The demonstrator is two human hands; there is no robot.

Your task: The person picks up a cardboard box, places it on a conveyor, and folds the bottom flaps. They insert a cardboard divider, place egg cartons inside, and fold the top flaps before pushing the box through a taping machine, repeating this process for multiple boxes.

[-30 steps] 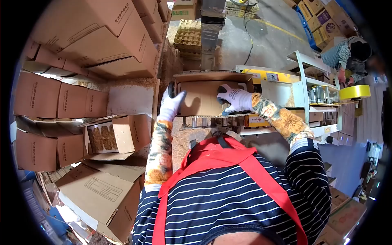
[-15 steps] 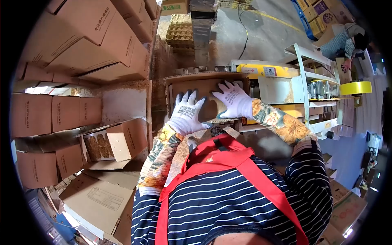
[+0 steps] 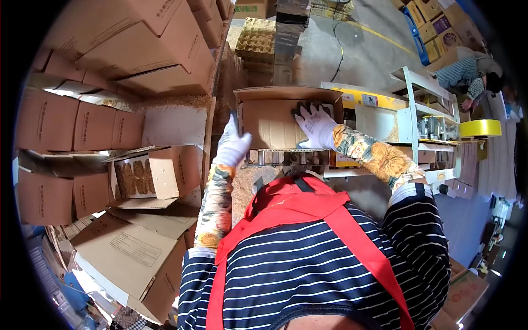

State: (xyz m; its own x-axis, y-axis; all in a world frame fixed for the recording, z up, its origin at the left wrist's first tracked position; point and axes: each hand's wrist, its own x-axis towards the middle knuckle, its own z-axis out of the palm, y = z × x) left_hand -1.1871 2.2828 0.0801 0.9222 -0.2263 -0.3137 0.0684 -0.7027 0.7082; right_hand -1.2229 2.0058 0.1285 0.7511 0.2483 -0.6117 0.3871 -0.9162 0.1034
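Note:
In the head view an open cardboard box [image 3: 272, 124] lies on the roller conveyor [image 3: 286, 158] in front of me. My right hand [image 3: 318, 127], in a white glove with dark fingertips, is spread inside the box near its right end. At the box's left end my left hand [image 3: 234, 144], gloved the same way, is seen edge-on. Its fingers point away from me with the thumb apart, and it holds nothing.
Stacked cardboard boxes [image 3: 148, 44] fill the left side. One opened box [image 3: 135, 179] there shows brown contents. A yellow-sided machine [image 3: 379, 99] with a white frame and a yellow tape roll [image 3: 480, 128] stand at right. Egg trays [image 3: 256, 41] are stacked ahead; another person [image 3: 467, 74] is at far right.
My left hand has lifted out of the box and moved left past its end, turning edge-on. My right hand stays spread inside the box. The view has shifted slightly.

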